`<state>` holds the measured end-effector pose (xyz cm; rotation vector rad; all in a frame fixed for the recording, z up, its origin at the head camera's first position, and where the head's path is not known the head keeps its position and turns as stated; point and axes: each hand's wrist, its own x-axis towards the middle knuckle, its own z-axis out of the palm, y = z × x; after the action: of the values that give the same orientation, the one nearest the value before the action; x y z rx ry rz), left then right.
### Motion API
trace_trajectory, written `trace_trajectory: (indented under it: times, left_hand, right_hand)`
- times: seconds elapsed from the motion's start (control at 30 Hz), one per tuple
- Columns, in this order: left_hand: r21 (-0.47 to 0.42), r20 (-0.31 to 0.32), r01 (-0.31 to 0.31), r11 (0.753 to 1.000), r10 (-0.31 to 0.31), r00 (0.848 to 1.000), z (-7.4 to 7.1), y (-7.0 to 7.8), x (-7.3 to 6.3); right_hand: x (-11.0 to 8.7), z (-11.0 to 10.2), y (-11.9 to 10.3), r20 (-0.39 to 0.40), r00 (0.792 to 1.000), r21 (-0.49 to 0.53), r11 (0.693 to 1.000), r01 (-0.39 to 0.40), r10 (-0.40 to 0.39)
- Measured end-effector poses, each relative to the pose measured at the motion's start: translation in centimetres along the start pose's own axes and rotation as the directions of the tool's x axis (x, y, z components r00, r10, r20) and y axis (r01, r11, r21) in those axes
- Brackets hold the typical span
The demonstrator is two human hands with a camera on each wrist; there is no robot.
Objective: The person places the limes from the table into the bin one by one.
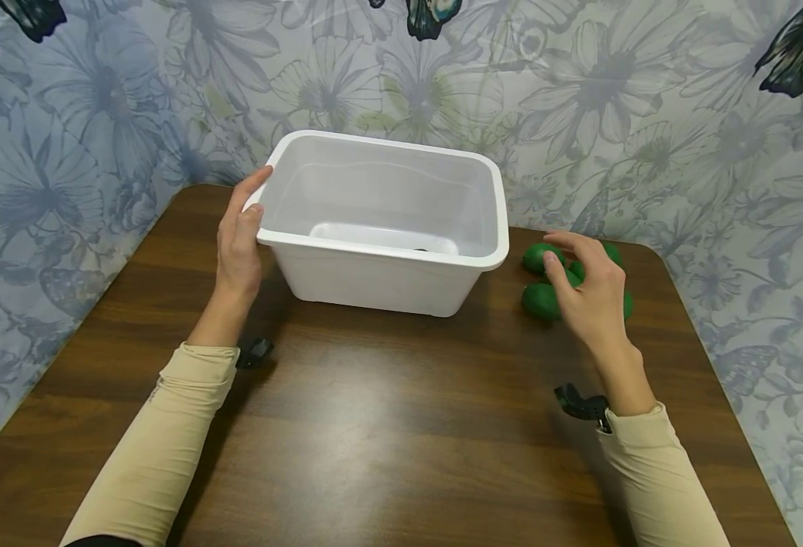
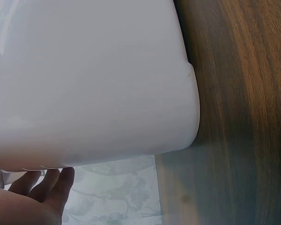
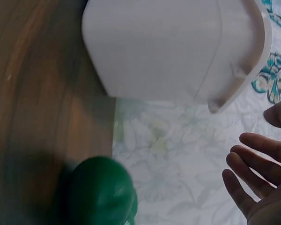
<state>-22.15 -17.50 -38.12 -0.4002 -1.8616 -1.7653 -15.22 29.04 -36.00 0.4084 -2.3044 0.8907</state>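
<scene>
A white plastic tub [image 1: 367, 275] stands on the table, its top facing up. My left hand [image 1: 239, 247] holds the rim at its left end; in the left wrist view the fingers [image 2: 61, 187] lie along the tub's outer wall. Several smooth green oval things [image 1: 542, 301], avocado-like in shape, lie grouped right of the tub. Over this group hovers my right hand [image 1: 592, 292], thumb and fingers apart, holding nothing. It partly hides them in the head view. In the right wrist view, one green oval [image 3: 100, 192] shows low in the frame, apart from the fingers [image 3: 257, 164].
The brown wooden table [image 1: 346, 425] has rounded far corners. Behind it hangs a flowered wall covering [image 1: 428, 83] with butterfly prints. A small dark spot shows on the tub's floor. Dark devices are strapped at both wrists.
</scene>
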Motion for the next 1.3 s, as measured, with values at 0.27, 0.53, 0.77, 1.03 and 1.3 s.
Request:
trace_trajectory:
  times: [0.27, 0.53, 0.77, 1.03, 1.3]
  left_hand:
    - [0.016, 0.013, 0.019, 1.000, -0.019, 1.000, -0.3, 0.1, -0.2]
    - [0.013, 0.018, 0.020, 1.000, -0.020, 1.000, -0.6, 0.1, -0.3]
    - [-0.007, 0.026, 0.022, 1.000, -0.022, 0.999, -0.7, -0.1, -0.4]
    - [-0.037, 0.020, -0.002, 0.999, 0.003, 1.000, -0.5, 0.0, -0.3]
    - [-0.031, 0.015, -0.005, 1.000, 0.006, 1.000, -0.6, -0.1, -0.4]
  right_hand:
    - [-1.6, -1.2, 1.4, -0.019, 0.996, -0.039, 0.995, -0.089, 0.088]
    - [-2.8, -2.3, 2.5, -0.003, 0.987, -0.110, 0.981, -0.157, 0.158]
    - [-4.1, -3.2, 3.3, 0.024, 0.961, -0.165, 0.949, -0.268, 0.275]
    - [-5.4, -4.1, 4.6, -0.044, 0.932, -0.217, 0.907, -0.360, 0.359]
    - [-6.3, -4.6, 5.9, -0.010, 0.892, -0.270, 0.858, -0.438, 0.452]
